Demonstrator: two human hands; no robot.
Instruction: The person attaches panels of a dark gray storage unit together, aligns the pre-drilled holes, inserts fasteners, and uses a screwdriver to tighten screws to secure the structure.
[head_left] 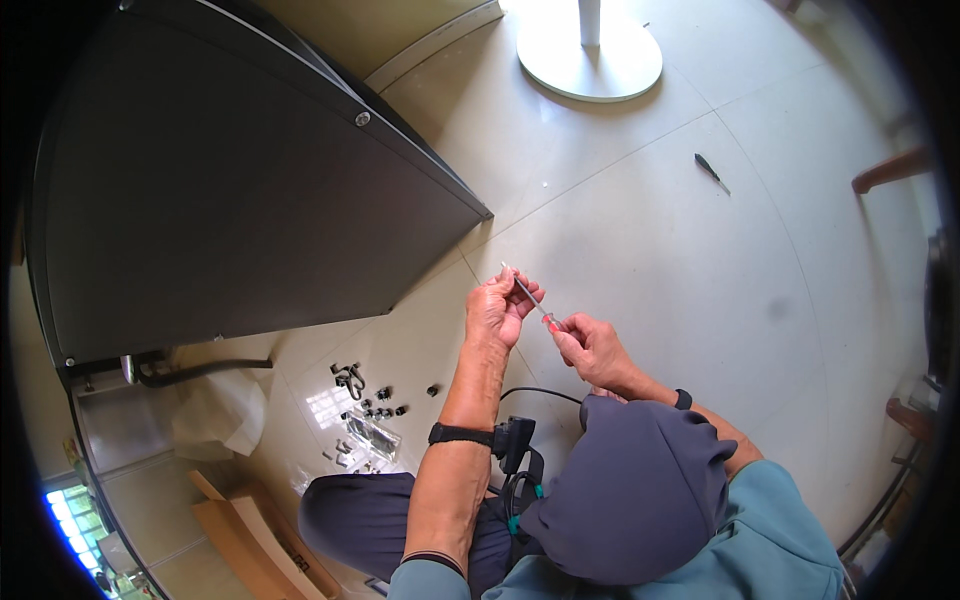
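Observation:
My right hand (595,350) is closed around the red and clear handle of a screwdriver (537,301), whose metal shaft points up and to the left. The shaft reaches the fingertips of my left hand (495,308). Thumb and fingers there are pinched together on a small pale piece (504,266), too small to name. Both hands are held above the tiled floor, just right of the lower corner of a large dark grey cabinet (230,190). A bolt head (362,118) shows near the cabinet's edge.
Loose black fittings (384,394), hooks (350,380) and small plastic bags (372,440) lie on the floor left of my left forearm. An opened cardboard box (240,540) is beyond them. A dark screwdriver (712,172) lies far right, near a white round stand base (590,70).

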